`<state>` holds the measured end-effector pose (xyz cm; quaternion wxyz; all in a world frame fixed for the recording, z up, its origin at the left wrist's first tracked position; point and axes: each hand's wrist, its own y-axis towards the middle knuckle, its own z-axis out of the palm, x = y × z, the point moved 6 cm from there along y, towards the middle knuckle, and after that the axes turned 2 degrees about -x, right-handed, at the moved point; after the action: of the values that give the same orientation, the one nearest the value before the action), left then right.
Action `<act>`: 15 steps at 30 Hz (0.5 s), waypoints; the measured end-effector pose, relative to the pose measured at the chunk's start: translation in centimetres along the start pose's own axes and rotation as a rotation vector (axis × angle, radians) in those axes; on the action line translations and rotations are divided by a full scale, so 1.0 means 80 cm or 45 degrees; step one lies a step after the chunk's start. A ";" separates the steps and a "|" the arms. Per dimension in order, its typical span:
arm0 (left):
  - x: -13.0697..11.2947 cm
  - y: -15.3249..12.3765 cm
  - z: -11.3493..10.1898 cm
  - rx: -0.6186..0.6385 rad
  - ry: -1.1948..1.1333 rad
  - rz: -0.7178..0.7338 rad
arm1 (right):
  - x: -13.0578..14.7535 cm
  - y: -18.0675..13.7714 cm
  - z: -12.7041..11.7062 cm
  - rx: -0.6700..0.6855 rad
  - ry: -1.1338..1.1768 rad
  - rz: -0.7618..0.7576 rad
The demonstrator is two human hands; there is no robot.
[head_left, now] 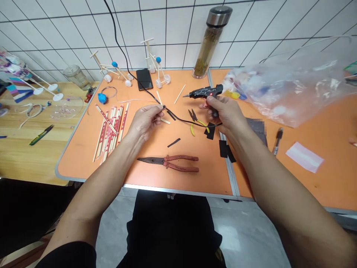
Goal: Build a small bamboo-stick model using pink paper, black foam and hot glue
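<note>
My right hand [225, 113] is wrapped round the grip of a black hot glue gun [205, 92], its nozzle pointing left above the orange table [83, 163]. My left hand [146, 120] is closed in a pinch on a thin wooden stick with a small black piece [164, 108] at its tip, held beside the gun's black cable [178, 118]. Small black cut pieces [174, 142] lie between the hands. Red-handled long-nose pliers [174, 162] rest near the front edge.
A bundle of wrapped chopsticks [111, 130] lies left. Yellow-handled pliers [195, 121], a phone [144, 79], two stick models [156, 67], a tall bottle [210, 41] and a clear plastic bag [284, 89] stand around. A pen [277, 140] and pink paper [304, 156] lie right.
</note>
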<state>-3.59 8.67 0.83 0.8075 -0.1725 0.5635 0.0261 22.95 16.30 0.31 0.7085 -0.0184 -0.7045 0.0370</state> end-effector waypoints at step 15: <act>0.012 -0.003 0.008 0.106 0.002 -0.031 | 0.000 0.037 -0.015 -0.070 -1.181 -0.034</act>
<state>-2.56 8.48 0.19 0.8138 -0.1457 0.5625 -0.0075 24.09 19.31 0.04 0.3182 -0.0098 -0.9479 0.0134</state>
